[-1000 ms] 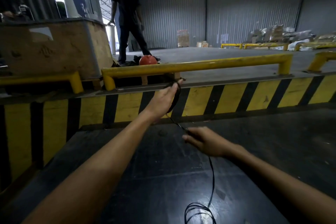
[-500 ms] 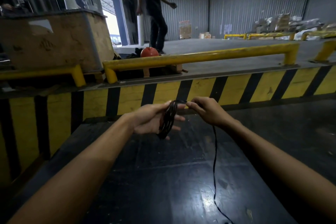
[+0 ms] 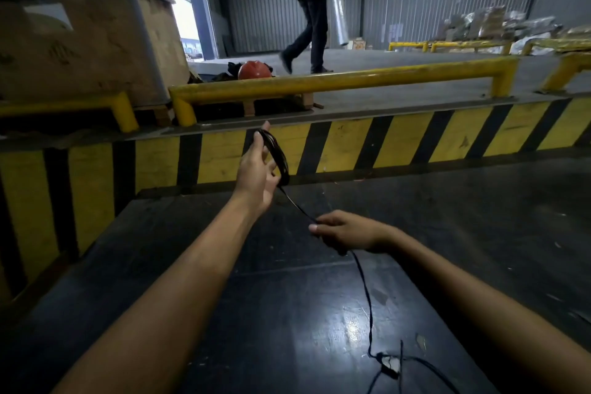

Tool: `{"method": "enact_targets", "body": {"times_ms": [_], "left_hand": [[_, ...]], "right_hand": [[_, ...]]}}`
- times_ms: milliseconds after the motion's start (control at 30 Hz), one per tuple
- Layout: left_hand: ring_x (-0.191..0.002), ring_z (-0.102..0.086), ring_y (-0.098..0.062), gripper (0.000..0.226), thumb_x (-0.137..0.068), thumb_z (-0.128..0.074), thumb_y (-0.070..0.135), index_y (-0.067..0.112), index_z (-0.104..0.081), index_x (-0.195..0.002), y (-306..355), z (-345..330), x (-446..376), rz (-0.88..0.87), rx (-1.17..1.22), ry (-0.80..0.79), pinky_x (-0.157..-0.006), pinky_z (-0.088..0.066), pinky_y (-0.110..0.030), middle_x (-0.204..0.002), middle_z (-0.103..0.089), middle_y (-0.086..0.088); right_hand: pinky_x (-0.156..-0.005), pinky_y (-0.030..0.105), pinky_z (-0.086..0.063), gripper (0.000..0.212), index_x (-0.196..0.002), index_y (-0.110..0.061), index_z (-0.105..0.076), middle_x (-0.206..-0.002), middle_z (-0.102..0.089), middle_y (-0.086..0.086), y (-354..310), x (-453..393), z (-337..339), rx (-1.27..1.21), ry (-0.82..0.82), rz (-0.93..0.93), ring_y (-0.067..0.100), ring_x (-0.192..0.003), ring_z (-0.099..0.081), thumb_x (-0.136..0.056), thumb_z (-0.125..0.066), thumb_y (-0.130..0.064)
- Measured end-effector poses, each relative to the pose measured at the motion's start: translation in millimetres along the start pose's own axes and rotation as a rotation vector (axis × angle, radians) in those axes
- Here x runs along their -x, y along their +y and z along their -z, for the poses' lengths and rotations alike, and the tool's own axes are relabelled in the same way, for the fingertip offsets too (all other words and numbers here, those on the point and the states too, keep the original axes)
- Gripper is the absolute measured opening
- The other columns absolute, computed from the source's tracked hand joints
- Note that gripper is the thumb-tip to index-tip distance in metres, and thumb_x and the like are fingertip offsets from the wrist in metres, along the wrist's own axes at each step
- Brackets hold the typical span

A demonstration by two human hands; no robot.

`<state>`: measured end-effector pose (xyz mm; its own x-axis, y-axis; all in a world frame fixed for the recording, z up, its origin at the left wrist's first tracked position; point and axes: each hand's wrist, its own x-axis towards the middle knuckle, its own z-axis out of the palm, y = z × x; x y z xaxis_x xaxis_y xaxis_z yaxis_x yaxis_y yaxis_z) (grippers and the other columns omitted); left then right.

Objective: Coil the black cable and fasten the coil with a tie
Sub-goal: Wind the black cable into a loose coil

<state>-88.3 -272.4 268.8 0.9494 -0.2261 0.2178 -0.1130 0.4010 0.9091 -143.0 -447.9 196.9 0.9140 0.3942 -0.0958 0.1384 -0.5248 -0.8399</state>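
My left hand [image 3: 258, 171] is stretched forward and grips a coil of black cable [image 3: 279, 157], several loops held upright in front of the striped wall. From the coil's lower end a taut strand [image 3: 295, 205] runs down to my right hand [image 3: 343, 231], which pinches it lower and nearer to me. Past that hand the loose cable [image 3: 367, 301] hangs to the dark glossy floor and ends in a small tangle [image 3: 388, 361] near the bottom edge. No tie is visible.
A yellow-and-black striped wall [image 3: 351, 144] with yellow guard rails [image 3: 335, 81] stands ahead. On the raised floor behind it lie a red helmet [image 3: 255, 70] and a large wrapped crate [image 3: 89, 41]. A person [image 3: 311, 9] carrying a film roll walks there.
My hands were together at the coil half a second ago. Now my left hand has lifted the coil forward and my right has slid down the strand. The person behind walked right.
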Motion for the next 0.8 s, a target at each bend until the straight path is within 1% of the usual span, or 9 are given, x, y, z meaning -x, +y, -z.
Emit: {"method": "enact_targets", "body": {"times_ms": [100,167,233,300,367,533,600,667,800], "left_hand": [[-0.121,-0.044,-0.022,0.045,-0.099,-0.028,0.042,0.024,-0.043,-0.138,-11.0,12.9,6.9,0.035,-0.589,-0.082,-0.093,-0.037,-0.041,-0.132,-0.047,-0.004],[-0.102,-0.05,-0.019,0.045,-0.098,-0.029,0.046,0.024,-0.054,-0.129,-15.8,15.5,14.8,0.129,-0.972,-0.278,-0.081,-0.039,-0.034,-0.112,-0.053,-0.001],[-0.085,-0.052,-0.019,0.04,-0.097,-0.03,0.05,0.034,-0.062,-0.115,-15.4,12.2,22.6,0.324,-1.095,-0.517,-0.073,-0.04,-0.032,-0.098,-0.056,-0.004],[-0.09,-0.056,-0.025,0.034,-0.096,-0.03,0.05,0.041,-0.061,-0.108,-9.8,8.2,28.5,0.523,-0.912,-0.66,-0.076,-0.044,-0.035,-0.104,-0.057,-0.01],[-0.114,-0.056,-0.03,0.036,-0.095,-0.03,0.049,0.04,-0.057,-0.117,-3.6,8.6,27.8,0.634,-0.584,-0.713,-0.087,-0.048,-0.042,-0.129,-0.054,-0.009],[-0.113,-0.06,-0.036,0.048,-0.093,-0.031,0.049,0.032,-0.047,-0.135,17.9,7.7,21.2,0.534,0.139,-0.752,-0.092,-0.046,-0.061,-0.131,-0.059,-0.013],[-0.112,-0.06,-0.037,0.048,-0.096,-0.026,0.049,0.032,-0.046,-0.135,24.2,0.9,16.8,0.392,0.27,-0.676,-0.091,-0.047,-0.062,-0.13,-0.059,-0.014],[-0.113,-0.06,-0.038,0.044,-0.096,-0.027,0.049,0.033,-0.052,-0.13,30.4,-6.9,10.4,0.255,0.315,-0.49,-0.086,-0.05,-0.061,-0.129,-0.06,-0.013],[-0.128,-0.043,-0.037,0.041,-0.097,-0.026,0.048,0.037,-0.047,-0.131,43.7,2.3,-8.5,0.013,0.126,-0.14,-0.101,-0.034,-0.064,-0.144,-0.041,-0.011]], "right_hand": [[-0.051,0.022,-0.04,0.022,-0.082,-0.02,-0.06,-0.069,-0.049,-0.003,-15.9,16.3,28.1,0.034,0.046,-0.032,0.006,-0.053,-0.045,-0.093,-0.051,-0.037],[-0.052,0.023,-0.041,0.018,-0.086,-0.017,-0.062,-0.075,-0.053,0.0,-30.0,23.9,49.4,0.077,0.099,-0.042,0.009,-0.058,-0.047,-0.09,-0.055,-0.033],[-0.054,0.024,-0.041,0.014,-0.084,-0.018,-0.062,-0.079,-0.055,0.001,-45.4,28.0,68.1,0.122,0.149,-0.032,0.012,-0.064,-0.049,-0.087,-0.059,-0.031],[-0.056,0.025,-0.041,0.014,-0.079,-0.019,-0.061,-0.079,-0.056,0.001,-59.7,30.2,82.3,0.157,0.209,0.001,0.014,-0.067,-0.049,-0.084,-0.063,-0.032],[-0.057,0.027,-0.041,0.015,-0.078,-0.019,-0.061,-0.078,-0.057,0.001,-67.0,30.7,91.0,0.15,0.286,0.046,0.016,-0.068,-0.05,-0.083,-0.064,-0.034],[-0.051,0.024,-0.039,0.03,-0.09,-0.013,-0.064,-0.071,-0.051,0.0,-49.8,19.3,71.1,-0.031,0.38,0.135,0.009,-0.055,-0.046,-0.094,-0.047,-0.038],[-0.049,0.021,-0.038,0.039,-0.101,-0.007,-0.061,-0.07,-0.049,-0.001,-37.7,10.7,49.2,-0.138,0.304,0.105,0.006,-0.052,-0.044,-0.098,-0.038,-0.039],[-0.049,0.021,-0.038,0.037,-0.093,-0.011,-0.06,-0.07,-0.048,-0.001,-30.7,3.5,24.7,-0.144,0.208,0.062,0.007,-0.053,-0.045,-0.098,-0.036,-0.04],[-0.051,0.018,-0.041,0.03,-0.081,-0.022,-0.056,-0.069,-0.052,-0.004,-27.8,-3.3,-1.7,0.162,0.121,0.081,-0.002,-0.051,-0.049,-0.098,-0.038,-0.038]]}}
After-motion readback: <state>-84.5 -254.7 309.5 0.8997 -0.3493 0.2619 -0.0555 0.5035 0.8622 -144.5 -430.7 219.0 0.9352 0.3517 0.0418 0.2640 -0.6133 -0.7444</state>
